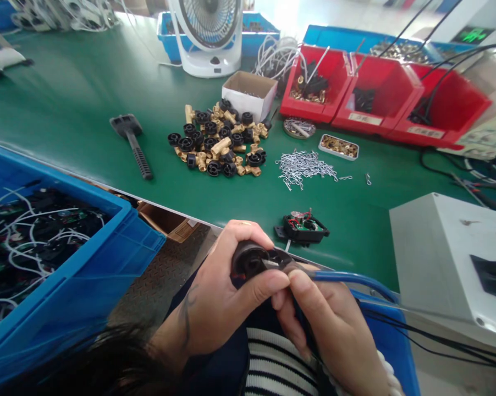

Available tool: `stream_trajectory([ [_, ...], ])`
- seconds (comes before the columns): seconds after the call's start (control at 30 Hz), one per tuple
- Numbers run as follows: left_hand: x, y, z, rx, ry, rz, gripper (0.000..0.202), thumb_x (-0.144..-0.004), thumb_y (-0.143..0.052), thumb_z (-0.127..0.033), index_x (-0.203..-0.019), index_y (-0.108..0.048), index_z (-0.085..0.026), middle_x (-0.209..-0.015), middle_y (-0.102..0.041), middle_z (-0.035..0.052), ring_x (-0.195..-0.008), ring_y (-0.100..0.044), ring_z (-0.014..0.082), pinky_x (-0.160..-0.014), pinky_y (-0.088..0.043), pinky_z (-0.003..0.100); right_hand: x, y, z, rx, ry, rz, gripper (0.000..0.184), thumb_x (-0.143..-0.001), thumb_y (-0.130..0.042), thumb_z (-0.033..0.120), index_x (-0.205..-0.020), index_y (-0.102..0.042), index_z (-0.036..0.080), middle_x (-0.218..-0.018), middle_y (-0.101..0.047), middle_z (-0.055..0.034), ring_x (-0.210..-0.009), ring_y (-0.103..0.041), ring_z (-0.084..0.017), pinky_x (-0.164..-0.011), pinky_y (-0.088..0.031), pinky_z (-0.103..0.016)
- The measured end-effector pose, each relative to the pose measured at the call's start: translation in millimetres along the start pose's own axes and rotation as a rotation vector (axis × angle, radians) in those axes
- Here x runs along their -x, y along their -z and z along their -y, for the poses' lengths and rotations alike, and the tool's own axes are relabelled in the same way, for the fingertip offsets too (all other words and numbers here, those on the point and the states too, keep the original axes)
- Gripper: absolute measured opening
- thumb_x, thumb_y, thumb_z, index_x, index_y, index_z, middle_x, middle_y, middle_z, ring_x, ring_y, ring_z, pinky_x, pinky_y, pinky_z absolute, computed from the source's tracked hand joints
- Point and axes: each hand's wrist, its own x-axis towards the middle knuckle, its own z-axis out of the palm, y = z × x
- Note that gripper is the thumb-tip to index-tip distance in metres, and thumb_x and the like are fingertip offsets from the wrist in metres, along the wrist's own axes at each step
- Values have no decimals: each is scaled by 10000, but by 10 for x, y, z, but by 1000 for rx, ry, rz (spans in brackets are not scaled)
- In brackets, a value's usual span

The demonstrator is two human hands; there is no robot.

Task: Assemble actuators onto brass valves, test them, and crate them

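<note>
My left hand (219,291) is closed around a round black plastic part (248,259), held just off the table's front edge. My right hand (341,313) grips a pair of blue-handled pliers (339,276); their metal jaws meet the black part near my left thumb. Both thumbs are almost touching. The fingers hide much of the jaws and the underside of the part. Just beyond my hands, a small open black housing (303,226) with a green circuit board and red wires lies on the table.
Brass fittings with black caps (221,140) are heaped mid-table beside a black plastic tool (132,146). Wire clips (301,168) lie right of them. Red bins (316,88) and a fan (210,33) stand behind. A blue crate (120,231) is at left, a grey box (433,264) at right.
</note>
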Motion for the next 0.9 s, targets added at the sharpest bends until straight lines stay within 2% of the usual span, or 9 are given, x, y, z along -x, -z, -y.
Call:
stream_trajectory([
  [0.13, 2, 15, 10, 11, -3, 9, 212, -893, -682, -241, -1062, -558, -277, -1054, -570, 12, -1017, -548, 173, -873, -453, 270, -28, 33, 51, -46, -86, 88, 535, -981, -445, 616, -704, -567, 175, -397, -418, 51, -354, -319, -66, -397, -233, -214],
  [0.3, -1, 56, 9, -22, 52, 10, 161, -894, -680, -256, -1003, -565, -281, -982, -591, -8, -945, -559, 165, -815, -447, 269, -50, 15, 41, -72, -82, 102, 524, -988, -443, 605, -713, -564, 175, -408, -421, 54, -361, -320, -61, -403, -234, -209],
  [0.57, 18, 99, -34, 6, 112, 59, 154, -900, -685, -322, -993, -568, -286, -974, -597, -31, -943, -554, 146, -812, -435, 247, -49, 23, 43, -18, -83, 159, 536, -1000, -426, 597, -702, -557, 171, -403, -420, 58, -365, -325, -56, -411, -263, -198],
  [0.7, 4, 89, -85, -96, 132, 19, 165, -896, -694, -373, -887, -567, -268, -870, -605, -47, -890, -569, 132, -751, -431, 223, -54, -8, 17, 11, 2, 62, 548, -1004, -424, 595, -690, -566, 169, -407, -421, 54, -398, -357, -61, -438, -297, -193],
  [0.77, -1, 90, -92, -106, 161, 9, 174, -895, -694, -405, -919, -573, -281, -873, -608, -48, -908, -576, 135, -778, -435, 230, -58, -6, 3, 12, 18, 55, 552, -1002, -423, 600, -695, -573, 167, -407, -423, 54, -399, -358, -61, -447, -300, -196],
  [0.9, -9, 110, -73, -51, 165, 44, 242, -883, -690, -475, -1011, -573, -306, -928, -606, -37, -962, -571, 154, -863, -435, 264, -65, 42, 21, -37, -56, 150, 536, -1000, -425, 601, -709, -556, 171, -409, -417, 62, -371, -319, -55, -417, -253, -202],
])
